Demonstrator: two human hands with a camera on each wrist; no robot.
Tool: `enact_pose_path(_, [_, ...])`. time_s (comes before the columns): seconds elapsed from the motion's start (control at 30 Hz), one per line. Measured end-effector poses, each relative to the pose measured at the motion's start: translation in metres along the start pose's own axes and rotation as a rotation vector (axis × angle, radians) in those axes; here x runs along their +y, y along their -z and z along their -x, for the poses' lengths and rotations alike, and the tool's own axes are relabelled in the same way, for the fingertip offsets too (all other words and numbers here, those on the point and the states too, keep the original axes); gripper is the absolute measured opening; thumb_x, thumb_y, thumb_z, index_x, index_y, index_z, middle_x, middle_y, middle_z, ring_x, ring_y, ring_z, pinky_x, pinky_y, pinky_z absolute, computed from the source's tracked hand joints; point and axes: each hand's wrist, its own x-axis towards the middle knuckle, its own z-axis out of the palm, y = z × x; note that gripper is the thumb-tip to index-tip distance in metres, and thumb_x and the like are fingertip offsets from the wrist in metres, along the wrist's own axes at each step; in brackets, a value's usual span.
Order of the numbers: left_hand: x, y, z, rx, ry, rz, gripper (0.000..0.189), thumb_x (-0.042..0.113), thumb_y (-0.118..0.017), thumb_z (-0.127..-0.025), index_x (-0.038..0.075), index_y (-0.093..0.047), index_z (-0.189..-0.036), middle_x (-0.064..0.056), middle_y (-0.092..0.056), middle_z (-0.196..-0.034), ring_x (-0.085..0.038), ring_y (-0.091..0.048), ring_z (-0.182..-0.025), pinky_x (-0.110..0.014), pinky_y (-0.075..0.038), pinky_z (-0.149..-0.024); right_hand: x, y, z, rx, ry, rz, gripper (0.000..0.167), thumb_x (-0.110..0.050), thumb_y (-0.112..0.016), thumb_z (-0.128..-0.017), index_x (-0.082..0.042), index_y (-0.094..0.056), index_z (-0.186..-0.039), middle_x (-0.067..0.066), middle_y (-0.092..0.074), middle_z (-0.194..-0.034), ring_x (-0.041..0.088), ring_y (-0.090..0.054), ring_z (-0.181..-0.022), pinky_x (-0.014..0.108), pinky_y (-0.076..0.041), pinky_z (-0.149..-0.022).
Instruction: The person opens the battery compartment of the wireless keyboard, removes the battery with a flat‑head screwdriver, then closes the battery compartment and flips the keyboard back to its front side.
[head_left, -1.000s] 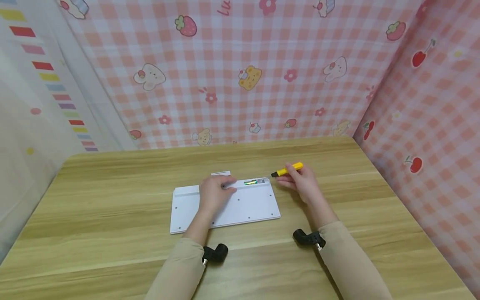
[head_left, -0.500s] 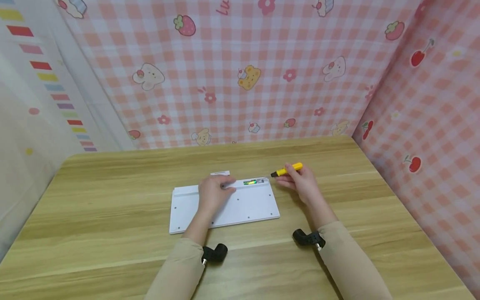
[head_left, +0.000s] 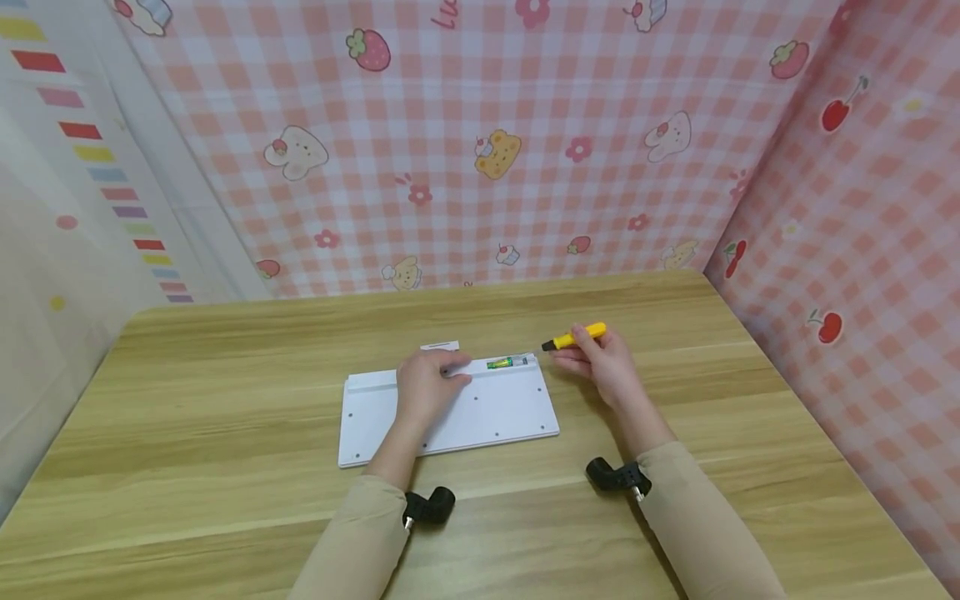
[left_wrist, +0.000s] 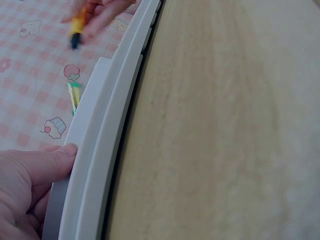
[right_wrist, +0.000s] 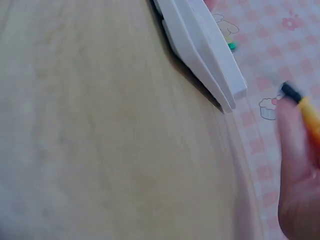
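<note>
- In the head view, the white keyboard (head_left: 510, 412) lies on the counter (head_left: 247, 392), its dotted underside upward; the left hand (head_left: 429, 383) grips its raised far ridge, and the right hand (head_left: 607, 367) holds the yellow screwdriver (head_left: 564, 341) just beside the right end; the green battery (head_left: 498, 364) is in the slot of this ridge, and a small white piece (head_left: 440, 346) lies beyond it; I think the tool should be held low and the wrist quiet, so that its thin shaft does not slip; whether the tip touches the battery, I cannot tell.
- In the left wrist view, the thumb presses on the ridge while the battery appears to stand a little above the edge; a firm hold here seems important, because any push from the tool could slide the keyboard.
- In the right wrist view, the screwdriver is blurred, pinched close to its black collar, which is apart from the keyboard's corner; small, slow pressure would be best, I judge; too much force could make the battery jump.
</note>
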Motion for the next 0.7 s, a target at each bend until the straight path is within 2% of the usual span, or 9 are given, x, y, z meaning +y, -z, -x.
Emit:
enact_pose_path(0.17, [-0.002,0.001,0.0,-0.003,-0.013,-0.007,0.024,0.011,-0.084,-0.078,0.013,-0.079,-0.101,-0.003,-0.075,-0.103,-0.025,-0.066,-0.105,-0.05,-0.036,-0.096,-0.006,-0.009,0.0,-0.029,0.047,0.021,0.037,-0.021,-0.05,-0.105,0.012,-0.045,-0.119,0.009,-0.069,-0.09,0.014,-0.072,-0.08,0.029,-0.056,-0.08])
enact_pose_path(0.27, [-0.002,0.001,0.0,-0.004,-0.019,-0.004,0.024,0.011,-0.084,-0.077,0.013,-0.079,-0.1,-0.003,-0.075,-0.103,-0.025,-0.067,-0.104,-0.049,-0.037,-0.096,-0.008,-0.011,-0.001,-0.025,0.04,0.018,0.038,-0.021,-0.05,-0.104,0.013,-0.044,-0.121,0.008,-0.069,-0.09,0.014,-0.072,-0.079,0.028,-0.056,-0.079])
enact_pose_path(0.4, [-0.001,0.002,0.0,0.001,-0.016,0.001,0.024,0.01,-0.084,-0.077,0.013,-0.079,-0.1,-0.003,-0.075,-0.103,-0.025,-0.067,-0.104,-0.05,-0.036,-0.097,-0.01,-0.01,0.0,-0.012,0.028,0.011,0.037,-0.019,-0.047,-0.105,0.013,-0.043,-0.122,0.007,-0.068,-0.089,0.014,-0.072,-0.077,0.028,-0.057,-0.078])
enact_pose_path(0.6, [-0.001,0.002,0.0,-0.007,-0.009,0.007,0.024,0.01,-0.083,-0.078,0.013,-0.079,-0.101,-0.004,-0.075,-0.104,-0.026,-0.066,-0.106,-0.051,-0.034,-0.1,-0.009,-0.004,0.0,0.003,0.04,0.034,0.044,-0.02,-0.048,-0.105,0.017,-0.038,-0.128,0.007,-0.067,-0.09,0.013,-0.072,-0.077,0.028,-0.056,-0.079])
enact_pose_path(0.7, [-0.001,0.002,0.0,-0.015,0.001,0.004,0.024,0.01,-0.083,-0.079,0.013,-0.078,-0.102,-0.004,-0.075,-0.104,-0.025,-0.066,-0.107,-0.05,-0.034,-0.1,-0.009,0.0,0.001,0.023,0.036,0.048,0.042,-0.022,-0.05,-0.105,0.014,-0.042,-0.125,0.007,-0.067,-0.09,0.014,-0.072,-0.077,0.029,-0.057,-0.078])
